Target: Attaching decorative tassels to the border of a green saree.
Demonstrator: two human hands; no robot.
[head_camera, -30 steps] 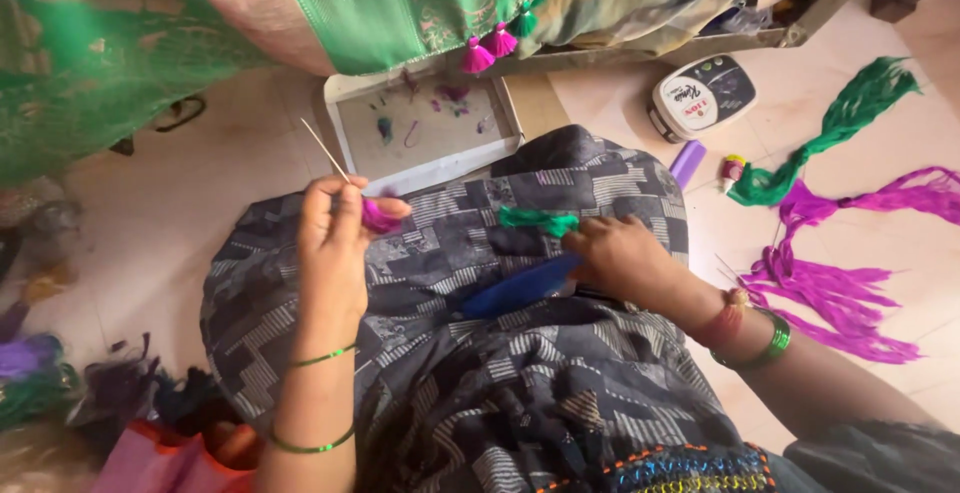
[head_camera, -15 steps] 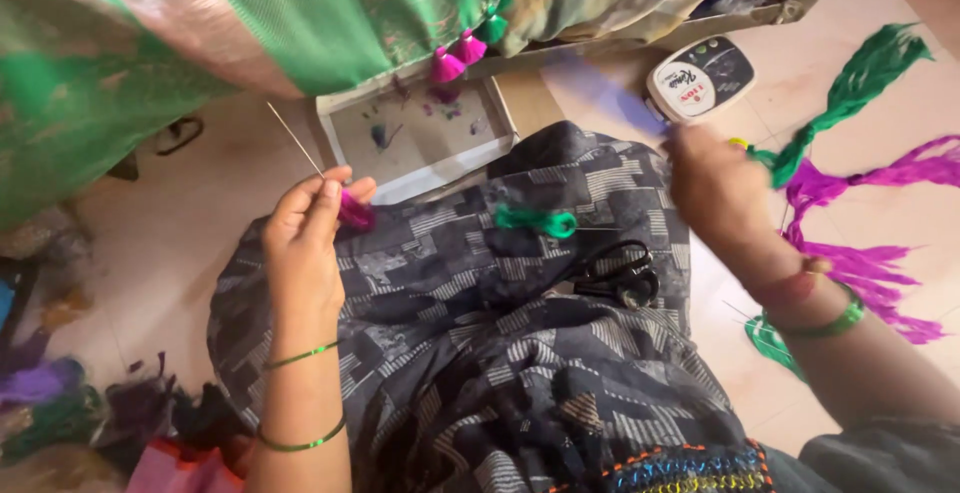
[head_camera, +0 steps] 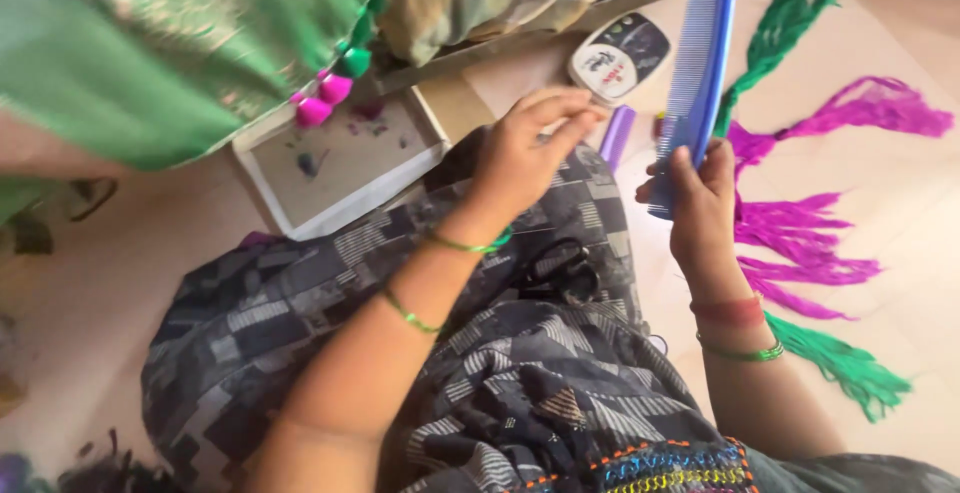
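holding blue comb (head_camera: 694,83) in right hand (head_camera: 700,208)

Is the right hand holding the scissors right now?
No, the right hand grips a blue comb upright, while the black scissors lie untouched on the patterned cloth over the lap.

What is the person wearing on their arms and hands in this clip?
Both forearms are bare, with no sleeves or gloves. The left hand has two thin green bangles behind it. The right hand has a red band and a thin green bangle at the wrist.
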